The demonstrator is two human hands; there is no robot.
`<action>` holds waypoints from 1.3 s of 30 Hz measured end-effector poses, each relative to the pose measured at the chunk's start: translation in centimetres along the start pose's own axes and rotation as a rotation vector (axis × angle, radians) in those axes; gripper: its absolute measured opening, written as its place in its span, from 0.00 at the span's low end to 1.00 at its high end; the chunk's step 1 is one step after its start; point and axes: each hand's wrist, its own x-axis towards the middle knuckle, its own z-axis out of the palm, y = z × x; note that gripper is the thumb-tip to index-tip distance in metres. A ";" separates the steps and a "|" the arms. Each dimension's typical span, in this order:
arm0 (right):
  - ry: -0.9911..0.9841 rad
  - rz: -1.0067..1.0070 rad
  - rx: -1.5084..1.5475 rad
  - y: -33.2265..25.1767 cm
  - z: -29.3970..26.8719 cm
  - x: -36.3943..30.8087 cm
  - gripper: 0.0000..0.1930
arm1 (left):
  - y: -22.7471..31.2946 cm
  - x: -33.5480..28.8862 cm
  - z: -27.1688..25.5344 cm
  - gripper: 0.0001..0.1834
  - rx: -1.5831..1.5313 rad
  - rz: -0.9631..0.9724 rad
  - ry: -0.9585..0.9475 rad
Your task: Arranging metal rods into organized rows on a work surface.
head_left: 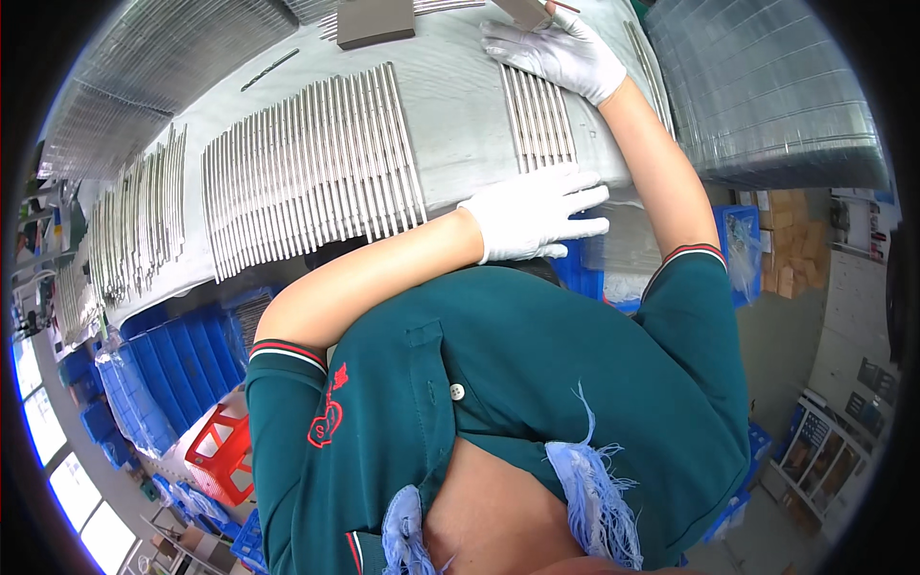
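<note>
Frayed cloth [591, 494] lies nearest; left hand [532, 216] spreads open, seemingly empty, beside rods [540, 125]; right hand [563, 56], farther, clasps a block [523, 11].

On the table covered with pale sheeting [450, 125], a wide row of slim silver metal rods [311, 158] lies between a ragged row of thin silver rods [139, 220] at left and a narrow row of silver rods [539, 120] at right. The white-gloved left hand [537, 216] is at the narrow row's near end; the white-gloved right hand [561, 56], with a brown-grey block [520, 11] in it, is at the far end. Behind the wide row lies a dark metal drill bit [270, 70]. Blue plastic bins [182, 364] sit below the table's near left edge.
</note>
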 end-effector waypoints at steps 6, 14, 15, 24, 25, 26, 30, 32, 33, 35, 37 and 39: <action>0.068 0.150 0.307 1.3 4.5 1.2 0.29 | 0.3 -2.8 -1.4 0.32 -0.017 -0.046 -0.030; -0.137 0.215 0.464 4.6 4.4 5.3 0.29 | 1.0 -6.7 -3.8 0.31 -0.031 -0.150 -0.044; -0.139 0.214 0.465 4.7 4.2 5.5 0.29 | 1.0 -6.8 -3.8 0.31 -0.038 -0.156 -0.052; 0.041 0.099 0.353 1.7 1.7 2.4 0.29 | 0.2 -2.8 -0.8 0.29 0.062 -0.013 -0.009; 0.100 0.079 0.116 1.1 1.3 1.7 0.31 | 0.1 -2.3 -0.5 0.29 0.053 0.004 0.028; 0.050 0.090 0.177 0.8 0.9 1.5 0.31 | 0.0 -1.8 -0.3 0.29 0.047 0.012 0.022; 0.008 0.073 0.217 0.4 0.3 0.9 0.32 | 0.1 -1.1 -0.1 0.32 -0.007 -0.002 -0.030; -0.059 0.076 0.198 0.7 0.6 1.1 0.32 | 0.2 -1.5 -0.2 0.30 0.013 -0.004 -0.009; -0.032 0.075 0.192 0.8 0.9 1.2 0.32 | 0.2 -1.8 -0.3 0.29 0.015 -0.005 0.006; 0.022 0.073 0.182 1.3 1.9 1.9 0.32 | 0.3 -2.6 -0.7 0.30 0.012 -0.018 0.023; 0.006 0.121 0.219 1.8 3.0 2.5 0.32 | 0.4 -3.7 -1.2 0.31 0.001 -0.042 0.011; -0.199 0.271 0.616 2.6 4.0 3.1 0.32 | 0.7 -4.7 -1.9 0.33 -0.011 -0.073 -0.022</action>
